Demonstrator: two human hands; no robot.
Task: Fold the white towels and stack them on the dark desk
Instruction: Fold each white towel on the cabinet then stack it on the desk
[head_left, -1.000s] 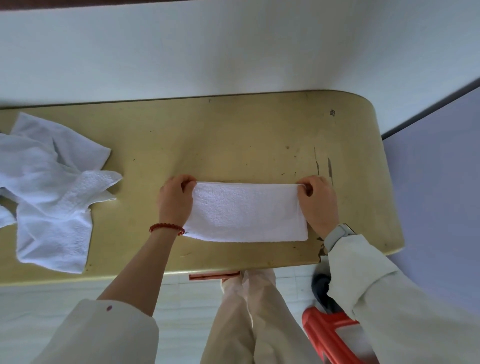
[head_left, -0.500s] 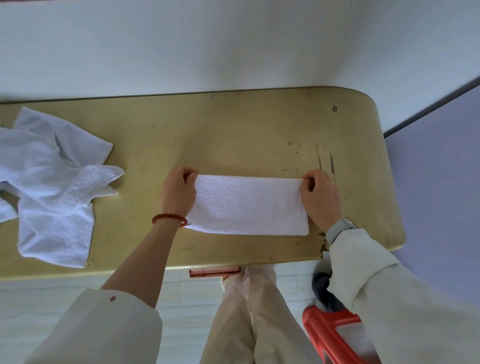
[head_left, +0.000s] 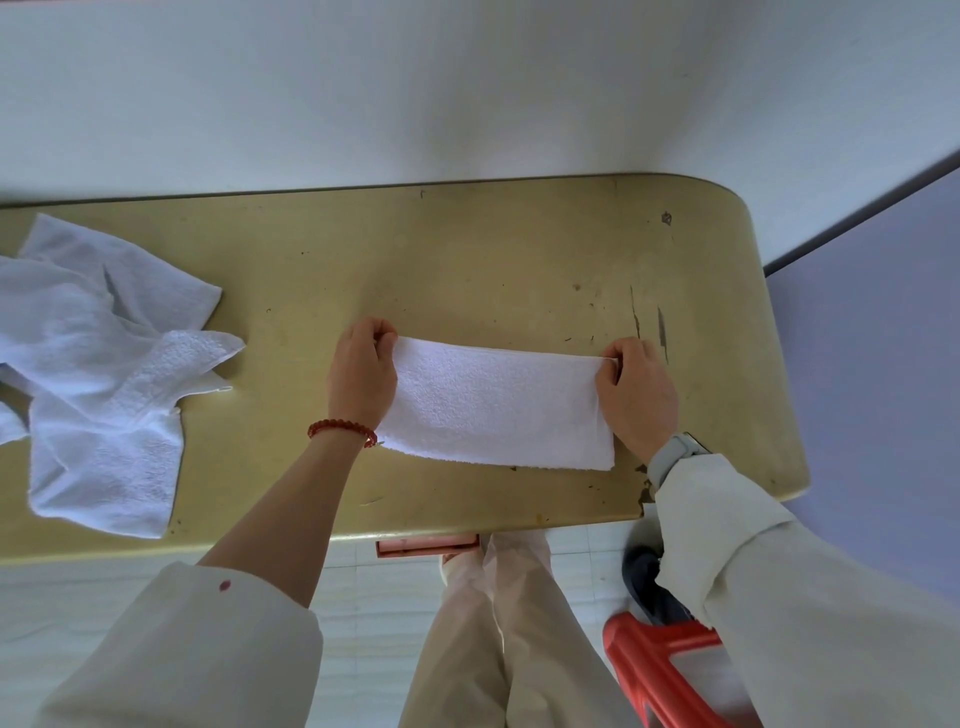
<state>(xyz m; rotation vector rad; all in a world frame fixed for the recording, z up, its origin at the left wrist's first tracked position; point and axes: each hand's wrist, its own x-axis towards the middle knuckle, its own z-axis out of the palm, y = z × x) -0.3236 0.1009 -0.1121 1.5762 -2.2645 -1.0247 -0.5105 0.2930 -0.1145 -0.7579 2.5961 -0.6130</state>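
Note:
A white towel (head_left: 498, 405), folded into a long narrow strip, lies across the middle of the yellow-olive desk (head_left: 467, 249). My left hand (head_left: 363, 379) pinches its far left corner. At the other end my right hand (head_left: 636, 389) pinches the far right corner. Both far corners look slightly lifted, while the near edge rests on the desk. A heap of loose, unfolded white towels (head_left: 98, 374) lies at the desk's left end, apart from both hands.
A white wall runs along the desk's far edge. The desk's rounded right end meets a lilac surface (head_left: 872, 364). Below the near edge are pale floor tiles, my legs, a red plastic stool (head_left: 670, 670) and a dark shoe (head_left: 647, 582).
Both hands and the folded towel have shifted a little away from the near edge; the grip on the two far corners is unchanged.

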